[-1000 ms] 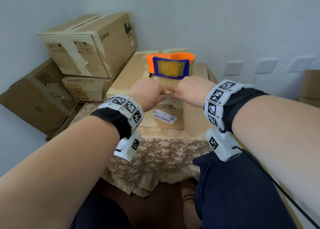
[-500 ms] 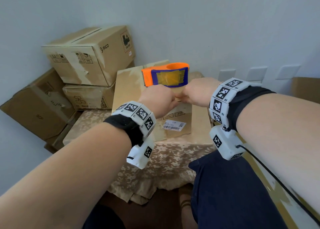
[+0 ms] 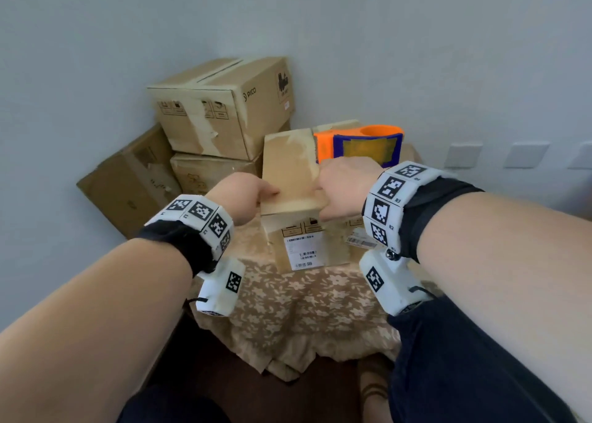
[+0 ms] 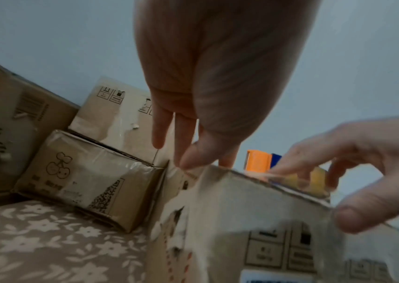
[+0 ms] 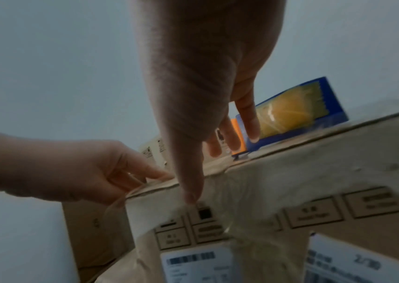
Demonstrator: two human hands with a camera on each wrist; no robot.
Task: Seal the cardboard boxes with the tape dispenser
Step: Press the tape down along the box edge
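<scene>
Cardboard box (image 3: 290, 179) on flowered tablecloth (image 3: 304, 297). Left hand (image 3: 238, 196) and right hand (image 3: 344, 188), fingers extended, press clear tape over box's near top edge. Tape dispenser (image 3: 358, 144) rests on box's far end.

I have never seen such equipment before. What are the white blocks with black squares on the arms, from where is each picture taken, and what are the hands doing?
No machine here: a person works with bare hands. The patterned white blocks are wrist bands; a small camera hangs under each wrist. The big picture comes from a camera on the head, looking down; the other two look along each hand.

On a table with a flowered tablecloth stands a cardboard box. An orange and blue tape dispenser rests on its top, untouched. More boxes are piled behind.

The left hand and right hand hold nothing in a closed grip. Their fingers press clear tape over the box's front edge.
</scene>
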